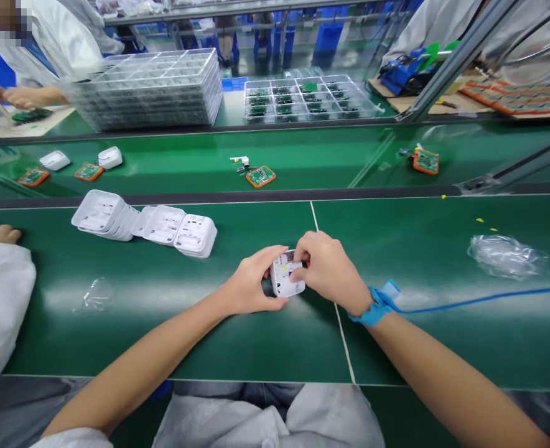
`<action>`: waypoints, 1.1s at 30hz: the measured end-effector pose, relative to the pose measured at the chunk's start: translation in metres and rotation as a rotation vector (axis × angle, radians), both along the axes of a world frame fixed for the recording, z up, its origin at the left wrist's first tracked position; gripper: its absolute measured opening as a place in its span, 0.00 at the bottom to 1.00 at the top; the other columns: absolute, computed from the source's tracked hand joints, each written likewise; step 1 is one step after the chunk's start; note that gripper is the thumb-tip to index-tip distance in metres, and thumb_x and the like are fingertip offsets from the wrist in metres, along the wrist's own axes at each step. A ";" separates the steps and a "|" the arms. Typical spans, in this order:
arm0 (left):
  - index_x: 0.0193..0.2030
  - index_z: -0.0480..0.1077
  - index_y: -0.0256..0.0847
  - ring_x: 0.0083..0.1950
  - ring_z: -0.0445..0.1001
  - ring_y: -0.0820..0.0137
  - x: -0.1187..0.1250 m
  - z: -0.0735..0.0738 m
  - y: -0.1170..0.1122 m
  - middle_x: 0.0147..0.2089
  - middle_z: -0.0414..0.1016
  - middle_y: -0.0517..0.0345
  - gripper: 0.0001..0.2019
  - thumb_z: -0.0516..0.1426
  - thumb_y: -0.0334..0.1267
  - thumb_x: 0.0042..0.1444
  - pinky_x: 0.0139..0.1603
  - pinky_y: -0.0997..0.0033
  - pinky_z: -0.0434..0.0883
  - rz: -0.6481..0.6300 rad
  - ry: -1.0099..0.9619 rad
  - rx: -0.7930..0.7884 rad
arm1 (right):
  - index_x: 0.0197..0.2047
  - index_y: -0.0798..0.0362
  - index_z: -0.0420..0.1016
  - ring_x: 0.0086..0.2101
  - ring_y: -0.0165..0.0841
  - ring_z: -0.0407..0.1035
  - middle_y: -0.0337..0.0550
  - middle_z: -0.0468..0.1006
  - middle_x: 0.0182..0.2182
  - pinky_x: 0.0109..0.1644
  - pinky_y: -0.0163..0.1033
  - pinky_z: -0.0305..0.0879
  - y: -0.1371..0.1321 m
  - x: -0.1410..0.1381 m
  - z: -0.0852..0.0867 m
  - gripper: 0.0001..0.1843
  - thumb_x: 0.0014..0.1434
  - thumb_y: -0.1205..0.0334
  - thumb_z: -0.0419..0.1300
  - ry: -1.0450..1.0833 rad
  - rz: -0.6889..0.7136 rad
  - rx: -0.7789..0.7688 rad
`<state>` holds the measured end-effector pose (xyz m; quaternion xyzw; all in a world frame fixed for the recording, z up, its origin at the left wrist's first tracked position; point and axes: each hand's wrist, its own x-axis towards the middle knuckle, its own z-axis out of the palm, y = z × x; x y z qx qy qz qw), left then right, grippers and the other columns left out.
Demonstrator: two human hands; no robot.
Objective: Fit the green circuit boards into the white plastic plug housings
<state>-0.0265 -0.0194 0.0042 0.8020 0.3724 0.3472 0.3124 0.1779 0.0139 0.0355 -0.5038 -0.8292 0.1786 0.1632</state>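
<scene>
While the left hand point(251, 281) holds a white, rounded-square plastic housing point(283, 284), the right hand point(330, 269) curls over its two-o'clock side; its grasp cannot be told.

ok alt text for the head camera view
A person's left hand holds a white casing while the right hand, wrist in a blue strap, touches it above a green bench. White casings are stacked at left, orange-edged circuit boards beyond.

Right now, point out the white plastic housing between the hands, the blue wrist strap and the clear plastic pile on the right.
White plastic housing point(285, 280): head view, on its upward face.
Blue wrist strap point(374, 312): head view, on its band.
Clear plastic pile point(506, 256): head view, on its middle.
</scene>
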 end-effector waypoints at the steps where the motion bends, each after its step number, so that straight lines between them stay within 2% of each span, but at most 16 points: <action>1: 0.68 0.59 0.43 0.48 0.75 0.60 -0.001 -0.001 0.000 0.64 0.69 0.42 0.44 0.68 0.37 0.43 0.38 0.67 0.74 -0.005 0.003 0.011 | 0.31 0.52 0.68 0.38 0.38 0.65 0.39 0.74 0.33 0.38 0.40 0.53 0.002 -0.001 0.000 0.17 0.44 0.68 0.73 0.022 -0.037 -0.017; 3: 0.68 0.58 0.44 0.48 0.77 0.60 -0.003 -0.002 0.000 0.64 0.69 0.42 0.44 0.69 0.38 0.43 0.39 0.67 0.74 -0.006 0.001 0.002 | 0.40 0.51 0.69 0.42 0.41 0.67 0.42 0.75 0.40 0.42 0.42 0.56 0.005 0.002 -0.001 0.23 0.43 0.65 0.75 0.055 -0.037 -0.035; 5: 0.69 0.58 0.45 0.51 0.77 0.58 -0.005 -0.004 0.001 0.65 0.68 0.42 0.45 0.69 0.37 0.43 0.41 0.66 0.75 -0.019 -0.004 -0.016 | 0.49 0.51 0.68 0.48 0.46 0.67 0.46 0.75 0.47 0.48 0.47 0.58 0.004 0.008 -0.004 0.29 0.46 0.59 0.74 0.072 0.065 -0.065; 7: 0.70 0.55 0.46 0.59 0.73 0.54 -0.006 -0.005 0.002 0.68 0.65 0.42 0.45 0.69 0.37 0.46 0.49 0.62 0.75 -0.060 -0.007 -0.017 | 0.55 0.50 0.67 0.51 0.47 0.67 0.48 0.75 0.50 0.53 0.51 0.57 0.004 0.015 -0.006 0.31 0.51 0.53 0.72 0.073 0.201 -0.098; 9: 0.73 0.50 0.48 0.67 0.65 0.51 -0.006 -0.005 0.001 0.71 0.60 0.42 0.45 0.67 0.37 0.50 0.60 0.54 0.70 -0.107 0.013 0.003 | 0.54 0.51 0.68 0.47 0.45 0.69 0.48 0.77 0.47 0.51 0.48 0.59 0.005 0.020 -0.007 0.27 0.55 0.51 0.69 0.071 0.276 -0.138; 11: 0.75 0.43 0.49 0.72 0.56 0.49 -0.006 -0.006 -0.001 0.74 0.53 0.40 0.48 0.67 0.39 0.53 0.67 0.45 0.62 -0.091 0.059 0.020 | 0.51 0.52 0.70 0.38 0.40 0.71 0.45 0.78 0.40 0.42 0.42 0.61 0.014 0.021 -0.006 0.22 0.58 0.51 0.66 0.085 0.261 -0.200; 13: 0.76 0.36 0.48 0.74 0.47 0.45 -0.005 -0.006 -0.003 0.75 0.45 0.37 0.53 0.67 0.43 0.53 0.69 0.38 0.56 0.013 0.084 0.020 | 0.47 0.52 0.71 0.31 0.35 0.69 0.40 0.77 0.33 0.34 0.38 0.60 0.032 0.020 -0.006 0.18 0.58 0.52 0.65 0.122 0.212 -0.275; 14: 0.76 0.34 0.47 0.74 0.46 0.44 -0.005 -0.007 -0.004 0.74 0.42 0.36 0.54 0.67 0.44 0.52 0.68 0.37 0.57 0.076 0.074 0.011 | 0.45 0.52 0.71 0.29 0.34 0.68 0.38 0.76 0.31 0.32 0.36 0.59 0.045 0.019 -0.007 0.17 0.58 0.52 0.65 0.154 0.176 -0.298; 16: 0.75 0.34 0.46 0.72 0.48 0.45 -0.005 -0.007 -0.006 0.72 0.42 0.36 0.53 0.66 0.43 0.53 0.66 0.39 0.61 0.152 0.037 -0.012 | 0.40 0.52 0.72 0.29 0.33 0.68 0.37 0.76 0.29 0.31 0.35 0.59 0.079 0.014 -0.008 0.16 0.54 0.52 0.68 0.240 0.054 -0.294; 18: 0.74 0.36 0.46 0.70 0.53 0.48 -0.005 -0.008 -0.007 0.69 0.46 0.37 0.48 0.64 0.40 0.55 0.65 0.41 0.63 0.141 0.026 -0.022 | 0.35 0.52 0.72 0.29 0.33 0.69 0.37 0.77 0.28 0.31 0.35 0.61 0.120 0.007 -0.007 0.17 0.48 0.53 0.71 0.329 -0.111 -0.246; 20: 0.73 0.39 0.46 0.68 0.55 0.50 -0.006 -0.008 -0.007 0.67 0.48 0.38 0.45 0.62 0.38 0.56 0.65 0.41 0.63 0.100 0.045 -0.029 | 0.35 0.53 0.72 0.29 0.33 0.69 0.39 0.77 0.27 0.32 0.35 0.63 0.160 -0.003 -0.004 0.17 0.49 0.52 0.71 0.373 -0.217 -0.187; 23: 0.72 0.42 0.45 0.66 0.56 0.50 -0.008 -0.007 -0.008 0.67 0.50 0.39 0.41 0.61 0.35 0.57 0.65 0.41 0.63 0.086 0.053 -0.052 | 0.38 0.54 0.73 0.31 0.34 0.71 0.42 0.79 0.28 0.34 0.36 0.66 0.205 -0.015 0.000 0.16 0.56 0.50 0.66 0.385 -0.281 -0.120; 25: 0.71 0.44 0.44 0.65 0.58 0.51 -0.009 -0.007 -0.008 0.67 0.52 0.38 0.38 0.59 0.34 0.58 0.64 0.43 0.64 0.095 0.040 -0.084 | 0.40 0.55 0.74 0.33 0.34 0.72 0.44 0.80 0.31 0.37 0.37 0.68 0.222 -0.014 -0.001 0.16 0.59 0.49 0.64 0.362 -0.314 -0.086; 29: 0.67 0.53 0.46 0.60 0.64 0.55 -0.010 -0.004 -0.007 0.63 0.60 0.42 0.31 0.58 0.33 0.59 0.63 0.45 0.65 0.086 -0.016 -0.163 | 0.42 0.58 0.75 0.41 0.39 0.73 0.52 0.80 0.39 0.48 0.43 0.66 0.235 0.019 -0.007 0.20 0.54 0.51 0.67 0.225 -0.410 0.005; 31: 0.63 0.58 0.47 0.56 0.66 0.57 -0.009 -0.001 -0.006 0.59 0.65 0.46 0.27 0.59 0.32 0.58 0.61 0.47 0.66 0.088 -0.080 -0.184 | 0.44 0.60 0.74 0.49 0.47 0.69 0.62 0.77 0.46 0.54 0.50 0.62 0.235 0.050 -0.005 0.22 0.53 0.52 0.68 0.139 -0.495 0.081; 33: 0.60 0.62 0.47 0.51 0.68 0.60 -0.009 0.001 -0.004 0.54 0.68 0.48 0.25 0.59 0.30 0.56 0.57 0.53 0.67 0.102 -0.192 -0.217 | 0.46 0.63 0.73 0.54 0.55 0.65 0.73 0.73 0.50 0.54 0.58 0.57 0.234 0.084 0.000 0.23 0.57 0.50 0.64 0.067 -0.578 0.149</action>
